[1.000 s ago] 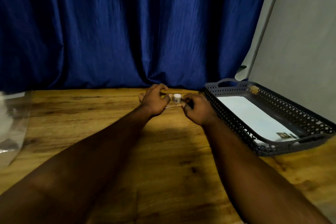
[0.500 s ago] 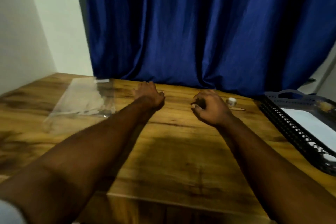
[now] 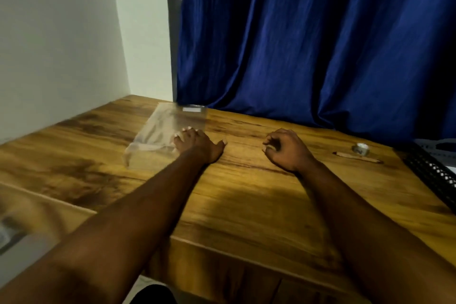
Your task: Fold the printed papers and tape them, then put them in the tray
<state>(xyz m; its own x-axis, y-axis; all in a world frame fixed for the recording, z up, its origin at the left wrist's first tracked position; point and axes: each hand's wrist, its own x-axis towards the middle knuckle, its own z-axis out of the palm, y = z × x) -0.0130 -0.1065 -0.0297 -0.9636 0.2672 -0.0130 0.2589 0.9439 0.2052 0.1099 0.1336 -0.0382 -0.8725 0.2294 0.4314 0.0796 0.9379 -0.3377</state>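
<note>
Under the left hand [image 3: 199, 147], the counter [image 3: 246, 200] is grained, satin-finish wood; a clear, glossy plastic sleeve [image 3: 167, 133] lies at its fingertips. The blue curtain [image 3: 320, 44] beyond looks like sheeny cloth.

On the table [image 3: 246, 205], the plastic sleeve [image 3: 167, 136] lies left under my left hand's [image 3: 199, 147] fingertips; my right hand [image 3: 287, 150] sits beside; tape roll [image 3: 360, 149], pencil [image 3: 357, 157] and tray [image 3: 431, 175] lie right.

Premises: plain indoor room, likely domestic or a small office. Evidence: wood-grain table [image 3: 246, 205] set into a corner; bare pale wall [image 3: 61, 44] at ten o'clock; blue curtain [image 3: 308, 44] at one o'clock.
</note>
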